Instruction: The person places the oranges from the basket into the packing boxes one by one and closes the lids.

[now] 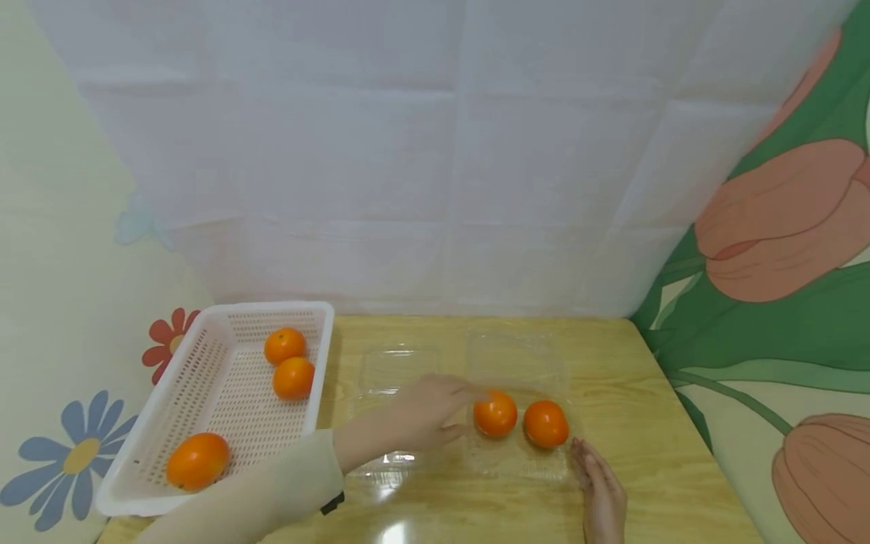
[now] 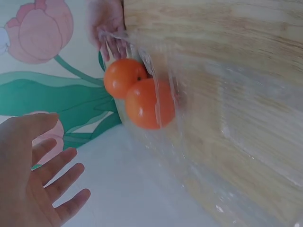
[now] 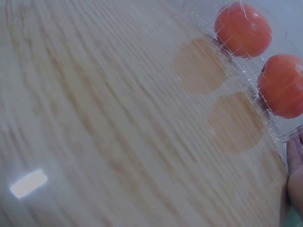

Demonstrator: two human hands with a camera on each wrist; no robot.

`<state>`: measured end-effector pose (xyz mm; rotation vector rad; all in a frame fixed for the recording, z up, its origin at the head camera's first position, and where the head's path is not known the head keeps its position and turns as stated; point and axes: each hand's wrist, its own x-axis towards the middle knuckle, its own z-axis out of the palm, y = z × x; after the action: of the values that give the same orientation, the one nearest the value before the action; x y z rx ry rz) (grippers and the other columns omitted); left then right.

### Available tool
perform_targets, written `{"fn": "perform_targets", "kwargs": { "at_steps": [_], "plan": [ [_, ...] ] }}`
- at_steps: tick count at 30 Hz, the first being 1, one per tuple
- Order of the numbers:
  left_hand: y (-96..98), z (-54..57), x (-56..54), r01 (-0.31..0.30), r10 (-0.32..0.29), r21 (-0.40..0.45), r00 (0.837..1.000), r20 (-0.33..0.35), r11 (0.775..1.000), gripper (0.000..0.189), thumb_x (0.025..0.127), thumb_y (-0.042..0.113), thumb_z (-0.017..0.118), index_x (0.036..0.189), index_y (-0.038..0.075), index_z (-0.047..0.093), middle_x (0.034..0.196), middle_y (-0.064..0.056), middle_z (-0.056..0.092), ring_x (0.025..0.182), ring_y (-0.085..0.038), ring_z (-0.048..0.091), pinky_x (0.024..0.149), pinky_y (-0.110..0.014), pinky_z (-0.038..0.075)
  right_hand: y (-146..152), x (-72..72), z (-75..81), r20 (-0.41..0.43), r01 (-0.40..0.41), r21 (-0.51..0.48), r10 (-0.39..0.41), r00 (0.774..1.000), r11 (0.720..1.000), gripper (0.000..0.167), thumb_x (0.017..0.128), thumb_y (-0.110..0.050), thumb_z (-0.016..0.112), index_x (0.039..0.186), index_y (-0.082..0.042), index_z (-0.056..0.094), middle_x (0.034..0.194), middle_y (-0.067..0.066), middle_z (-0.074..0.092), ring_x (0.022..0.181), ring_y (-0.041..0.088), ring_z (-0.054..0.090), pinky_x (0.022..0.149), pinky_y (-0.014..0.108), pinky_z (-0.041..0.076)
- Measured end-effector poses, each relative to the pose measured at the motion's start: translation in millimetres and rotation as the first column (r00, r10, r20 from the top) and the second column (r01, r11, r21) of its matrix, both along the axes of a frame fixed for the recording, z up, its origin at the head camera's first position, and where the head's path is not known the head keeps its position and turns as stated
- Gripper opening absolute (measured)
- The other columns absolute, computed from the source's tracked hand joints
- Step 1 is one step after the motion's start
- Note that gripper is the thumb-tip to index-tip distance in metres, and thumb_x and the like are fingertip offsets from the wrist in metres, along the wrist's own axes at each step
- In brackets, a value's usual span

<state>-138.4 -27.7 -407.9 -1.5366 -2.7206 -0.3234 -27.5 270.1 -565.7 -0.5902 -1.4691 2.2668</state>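
Note:
Two round, glossy orange fruits sit side by side in an unlidded clear plastic clamshell box, the left fruit [image 1: 495, 414] close to the right fruit [image 1: 546, 424]. The box [image 1: 516, 467] lies on the table with its lid folded back. My left hand [image 1: 428, 415] hovers by the left fruit; the left wrist view shows its fingers [image 2: 64, 182] spread with nothing in them. At the box's right end is my right hand [image 1: 601, 487], its fairly straight fingertips touching the clear edge. In the right wrist view only part of this hand [image 3: 296, 165] shows.
To the left stands a white perforated basket [image 1: 328, 340] with three more orange fruits, one of them [image 1: 198, 462] near its front. A second clear clamshell box [image 1: 401, 366] lies between basket and fruit box, partly behind my left arm. A white sheet [image 1: 435, 189] hangs behind the table.

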Motion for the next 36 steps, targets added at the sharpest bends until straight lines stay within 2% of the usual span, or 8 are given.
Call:
{"fn": "perform_targets", "kwargs": {
  "at_steps": [3,7,11,14,17,21,27,36],
  "plan": [
    [-13.5,5.1,-0.1,-0.031,0.031,-0.005,1.0,-0.002,1.0,0.053,0.093,0.033,0.069,0.141,0.019,0.052,0.14,0.001,0.056,0.129,-0.019,0.052,0.109,-0.041,0.04,0,-0.1,-0.3,-0.005,-0.002,-0.001,0.002,1.0,1.0,0.03,0.102,-0.016,0.055,0.127,-0.004,0.065,0.11,-0.005,0.072,0.104,0.005,0.067,0.092,0.02,0.049],
    [-31.7,10.1,-2.2,-0.049,0.049,-0.001,0.998,-0.026,0.999,0.052,0.094,0.035,0.067,0.141,0.017,0.053,0.138,-0.002,0.058,0.126,-0.022,0.054,0.107,-0.043,0.042,1,0.1,-3.0,-0.058,-0.017,0.002,0.017,0.998,1.0,0.029,0.102,-0.014,0.054,0.127,-0.003,0.065,0.11,-0.004,0.072,0.104,0.006,0.067,0.092,0.02,0.05],
    [-47.9,13.3,-6.6,-0.06,0.062,0.032,0.996,-0.061,0.998,0.051,0.094,0.036,0.068,0.138,0.015,0.055,0.134,-0.003,0.06,0.123,-0.024,0.057,0.104,-0.044,0.045,3,0.9,-4.6,-0.121,-0.037,-0.015,0.035,0.992,0.999,0.026,0.103,-0.01,0.052,0.124,-0.004,0.067,0.11,-0.003,0.073,0.104,0.007,0.067,0.092,0.02,0.05],
    [-60.1,15.4,-9.8,-0.076,0.081,0.063,0.994,-0.068,0.995,0.05,0.093,0.035,0.069,0.136,0.014,0.057,0.132,-0.004,0.061,0.121,-0.025,0.058,0.102,-0.044,0.046,3,0.9,-4.8,-0.136,-0.039,-0.022,0.035,0.99,0.999,0.026,0.103,-0.008,0.05,0.122,-0.005,0.068,0.111,-0.002,0.073,0.104,0.007,0.067,0.092,0.02,0.049],
    [-74.0,17.2,-12.0,-0.106,0.11,0.071,0.992,-0.066,0.992,0.051,0.092,0.036,0.07,0.135,0.013,0.058,0.132,-0.005,0.062,0.12,-0.027,0.058,0.101,-0.046,0.047,3,-0.2,-4.6,-0.103,-0.029,-0.037,0.025,0.994,0.999,0.025,0.103,-0.01,0.052,0.122,-0.006,0.068,0.111,-0.003,0.072,0.104,0.007,0.067,0.092,0.019,0.049],
    [-94.4,19.2,-14.5,-0.175,0.179,0.063,0.982,-0.055,0.983,0.051,0.091,0.037,0.069,0.136,0.016,0.058,0.132,-0.005,0.062,0.12,-0.028,0.058,0.097,-0.047,0.05,2,-1.2,-5.6,-0.052,-0.016,-0.031,0.014,0.999,0.999,0.026,0.102,-0.013,0.055,0.124,-0.005,0.067,0.11,-0.004,0.073,0.104,0.006,0.067,0.092,0.019,0.05],
    [-121.7,19.6,-21.6,-0.276,0.28,0.095,0.96,-0.033,0.957,0.048,0.091,0.037,0.07,0.134,0.018,0.06,0.131,-0.004,0.063,0.119,-0.029,0.059,0.093,-0.048,0.052,1,1.0,-7.0,-0.056,-0.007,-0.005,0.007,0.998,1.0,0.027,0.103,-0.012,0.053,0.125,-0.003,0.065,0.11,-0.003,0.073,0.104,0.006,0.067,0.092,0.02,0.05],
    [-158.5,16.7,-33.5,-0.37,0.376,0.146,0.927,-0.01,0.917,0.044,0.095,0.035,0.067,0.133,0.013,0.061,0.129,-0.009,0.064,0.116,-0.034,0.06,0.091,-0.052,0.052,-2,-2.1,-1.5,0.063,0.025,0.02,-0.026,0.998,0.999,0.042,0.101,-0.023,0.058,0.135,0.002,0.056,0.109,-0.009,0.072,0.104,0.003,0.066,0.093,0.018,0.049]
  ]
}}
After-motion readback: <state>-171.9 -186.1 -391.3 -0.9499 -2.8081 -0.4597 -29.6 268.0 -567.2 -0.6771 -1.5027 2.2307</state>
